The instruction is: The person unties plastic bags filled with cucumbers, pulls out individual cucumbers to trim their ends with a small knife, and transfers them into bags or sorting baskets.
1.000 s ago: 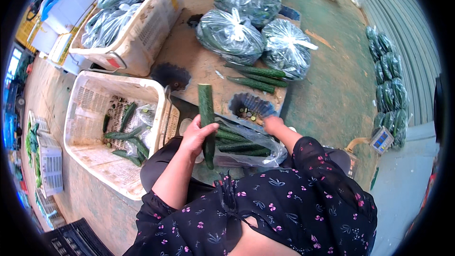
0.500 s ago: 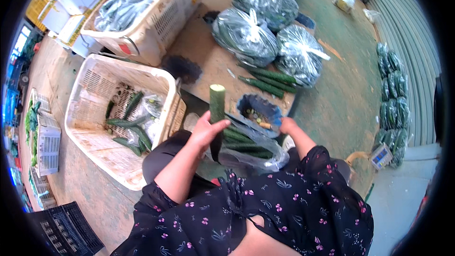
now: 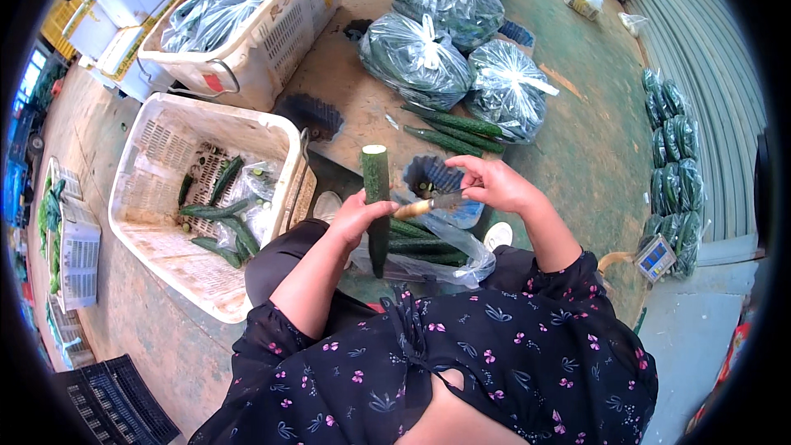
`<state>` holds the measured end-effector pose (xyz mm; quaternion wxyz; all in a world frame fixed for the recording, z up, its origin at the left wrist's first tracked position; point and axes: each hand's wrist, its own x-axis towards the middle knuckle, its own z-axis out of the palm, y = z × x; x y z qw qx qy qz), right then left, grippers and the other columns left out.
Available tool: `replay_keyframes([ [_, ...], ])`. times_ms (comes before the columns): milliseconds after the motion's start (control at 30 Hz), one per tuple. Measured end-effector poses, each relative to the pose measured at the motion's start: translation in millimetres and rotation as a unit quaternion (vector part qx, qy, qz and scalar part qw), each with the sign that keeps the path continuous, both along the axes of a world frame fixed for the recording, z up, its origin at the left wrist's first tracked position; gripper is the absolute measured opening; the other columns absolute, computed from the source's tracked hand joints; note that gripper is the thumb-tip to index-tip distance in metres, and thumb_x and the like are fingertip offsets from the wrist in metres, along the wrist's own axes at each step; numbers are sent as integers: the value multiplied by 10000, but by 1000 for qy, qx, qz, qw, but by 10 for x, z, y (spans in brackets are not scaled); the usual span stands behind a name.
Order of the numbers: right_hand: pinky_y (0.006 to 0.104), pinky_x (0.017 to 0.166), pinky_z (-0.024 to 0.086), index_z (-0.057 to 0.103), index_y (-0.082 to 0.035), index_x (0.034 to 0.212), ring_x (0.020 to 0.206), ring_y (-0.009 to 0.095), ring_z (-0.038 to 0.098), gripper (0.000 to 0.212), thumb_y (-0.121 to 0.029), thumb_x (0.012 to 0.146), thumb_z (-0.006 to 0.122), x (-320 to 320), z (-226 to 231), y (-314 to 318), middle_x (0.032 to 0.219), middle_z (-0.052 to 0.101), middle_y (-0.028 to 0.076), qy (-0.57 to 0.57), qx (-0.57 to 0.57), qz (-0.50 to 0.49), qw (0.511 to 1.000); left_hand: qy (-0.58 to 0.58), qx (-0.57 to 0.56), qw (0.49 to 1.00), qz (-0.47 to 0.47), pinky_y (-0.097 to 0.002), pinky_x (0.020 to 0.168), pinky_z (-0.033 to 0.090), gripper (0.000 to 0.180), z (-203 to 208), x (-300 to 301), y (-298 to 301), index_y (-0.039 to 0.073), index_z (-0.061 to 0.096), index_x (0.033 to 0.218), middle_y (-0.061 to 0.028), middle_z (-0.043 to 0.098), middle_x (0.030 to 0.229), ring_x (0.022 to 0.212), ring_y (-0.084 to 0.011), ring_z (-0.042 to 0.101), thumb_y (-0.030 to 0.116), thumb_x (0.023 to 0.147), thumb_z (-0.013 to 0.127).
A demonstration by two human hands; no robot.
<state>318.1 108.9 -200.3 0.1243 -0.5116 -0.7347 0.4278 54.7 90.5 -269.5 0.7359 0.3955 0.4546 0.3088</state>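
Note:
My left hand [image 3: 358, 216] is wrapped round a dark green cucumber [image 3: 376, 177] that stands upright, its pale cut end on top. Between my hands lies a small knife [image 3: 449, 199] with a light wooden handle. The fingers of my right hand [image 3: 501, 185] pinch its dark blade end, and the handle points at my left thumb; whether the two touch, I cannot tell. Just below, several cucumbers [image 3: 412, 241] lie in an open clear plastic bag [image 3: 476, 264]. A blue ribbed tub [image 3: 468, 213] with small cut bits inside stands behind the knife.
At left, a dirty white crate [image 3: 156, 231] holds several loose cucumbers and crumpled plastic. Beyond it, another crate [image 3: 276, 53] is filled with bagged cucumbers. Tied bags [image 3: 420, 62] and loose cucumbers [image 3: 453, 128] sit on the low board ahead. A small scale display [image 3: 655, 258] is at right.
My right hand has come up from beside the blue tub, bringing the knife to the cucumber. The left hand still holds the cucumber upright in nearly the same place.

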Motion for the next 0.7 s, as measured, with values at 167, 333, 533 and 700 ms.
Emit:
replay_keyframes([
  [167, 237, 628, 444, 416, -73, 1220, 700, 86, 548, 583, -9, 680, 628, -99, 118, 296, 784, 596, 40, 148, -101, 33, 983, -119, -45, 988, -82, -275, 780, 409, 501, 25, -32, -2, -22, 498, 1119, -68, 581, 895, 833, -156, 542, 216, 702, 642],
  [333, 285, 667, 494, 285, -76, 1291, 731, 144, 590, 689, -86, 710, 656, -13, -96, 423, 861, 599, 75, 368, -221, -101, 898, -146, -22, 984, -98, -288, 733, 404, 318, 42, -15, -40, -4, 561, 911, -71, 566, 835, 779, -162, 520, 221, 693, 614],
  [533, 318, 785, 446, 542, -55, 1028, 919, 138, 550, 314, -303, 836, 542, -525, -730, -171, 1009, 574, 42, 309, -264, -160, 899, -135, -40, 989, -35, -258, 737, 394, 363, 62, 24, -45, 1, 560, 1000, -43, 575, 877, 787, -128, 514, 173, 693, 649],
  [700, 304, 774, 439, 528, 5, 987, 879, 165, 558, 253, -209, 884, 442, -583, -703, -201, 919, 585, 90, 362, -92, -240, 896, -32, 32, 998, -39, -253, 746, 410, 395, -14, 19, -70, 10, 554, 1045, -34, 580, 889, 798, -114, 532, 126, 680, 651],
])
